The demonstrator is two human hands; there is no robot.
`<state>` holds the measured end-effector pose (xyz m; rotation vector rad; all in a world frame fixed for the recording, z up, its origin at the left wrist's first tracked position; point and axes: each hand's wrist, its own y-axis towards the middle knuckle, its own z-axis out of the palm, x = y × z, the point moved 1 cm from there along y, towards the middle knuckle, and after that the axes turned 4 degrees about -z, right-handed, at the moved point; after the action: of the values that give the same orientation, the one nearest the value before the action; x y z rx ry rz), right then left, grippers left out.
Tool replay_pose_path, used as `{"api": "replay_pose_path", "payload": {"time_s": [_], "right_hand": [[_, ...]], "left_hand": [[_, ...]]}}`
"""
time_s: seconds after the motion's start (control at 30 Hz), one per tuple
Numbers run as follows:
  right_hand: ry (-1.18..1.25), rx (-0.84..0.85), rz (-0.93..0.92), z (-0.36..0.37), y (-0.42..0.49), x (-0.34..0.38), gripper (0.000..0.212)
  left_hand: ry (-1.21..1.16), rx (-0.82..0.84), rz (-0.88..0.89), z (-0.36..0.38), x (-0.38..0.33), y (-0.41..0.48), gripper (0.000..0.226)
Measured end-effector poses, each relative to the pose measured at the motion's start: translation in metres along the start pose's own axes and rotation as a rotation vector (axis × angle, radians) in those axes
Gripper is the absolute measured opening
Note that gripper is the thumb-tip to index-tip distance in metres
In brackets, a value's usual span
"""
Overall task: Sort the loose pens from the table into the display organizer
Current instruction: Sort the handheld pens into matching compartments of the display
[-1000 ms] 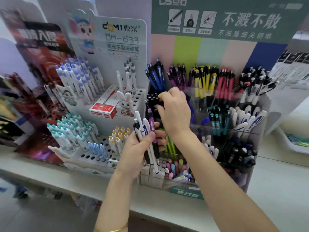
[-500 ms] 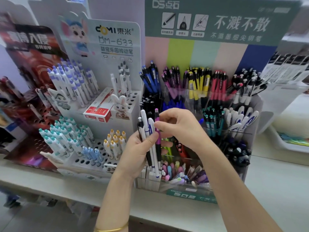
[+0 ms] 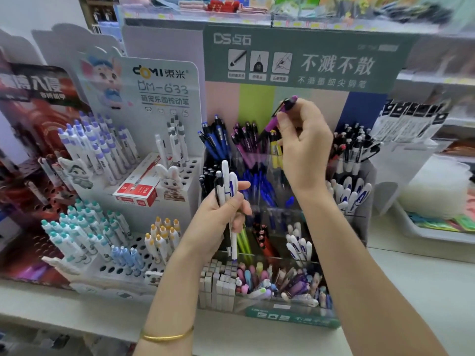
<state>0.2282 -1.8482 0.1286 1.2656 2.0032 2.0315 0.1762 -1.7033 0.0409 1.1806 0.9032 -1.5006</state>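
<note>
Upper centre: right hand [image 3: 303, 145] pinches a purple pen [image 3: 281, 111], tilted above the organizer's [image 3: 290, 317] purple row [image 3: 246, 140]. Centre: left hand [image 3: 221, 217] grips a bundle of white pens [image 3: 226, 186]. Risk: the tilted pen may drop among the adjacent yellow pens [image 3: 274, 150].

Purple pen [image 3: 273, 122]; white pens [image 3: 225, 173], perhaps blue-marked.

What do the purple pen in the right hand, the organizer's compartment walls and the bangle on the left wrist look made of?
The purple pen, pinched in the right hand: likely plastic, smooth opaque purple with black clip. The organizer compartment walls: clear glossy plastic, perhaps acrylic; blue pens show through. The bangle: metal, gold-coloured, with bright highlights; which metal is unclear.
</note>
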Motion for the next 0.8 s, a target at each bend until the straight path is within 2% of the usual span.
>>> {"api": "replay_pose_path", "payload": {"time_s": [0.2, 0.33, 0.43, 0.53, 0.67, 0.8], "right_hand": [[-0.26, 0.167, -0.086, 0.027, -0.004, -0.013, 0.02], [-0.605, 0.117, -0.194, 0.038, 0.002, -0.009, 0.017], [-0.74, 0.263, -0.081, 0.038, 0.011, -0.007, 0.024], [-0.799, 0.376, 0.023, 0.034, 0.019, -0.008, 0.03], [-0.854, 0.463, 0.066, 0.036, 0.022, -0.007, 0.03], [-0.958, 0.473, 0.039, 0.042, 0.021, -0.007, 0.018]], "left_hand": [[-0.127, 0.119, -0.028, -0.001, -0.002, -0.001, 0.037], [-0.145, 0.165, -0.022, -0.005, -0.003, -0.003, 0.038], [-0.142, 0.159, -0.025, -0.008, -0.005, -0.005, 0.042], [-0.113, 0.14, -0.024, -0.009, -0.006, -0.009, 0.037], [-0.114, 0.128, -0.025, -0.01, -0.005, -0.011, 0.036], [-0.166, 0.123, -0.035, -0.01, -0.007, -0.013, 0.04]]}}
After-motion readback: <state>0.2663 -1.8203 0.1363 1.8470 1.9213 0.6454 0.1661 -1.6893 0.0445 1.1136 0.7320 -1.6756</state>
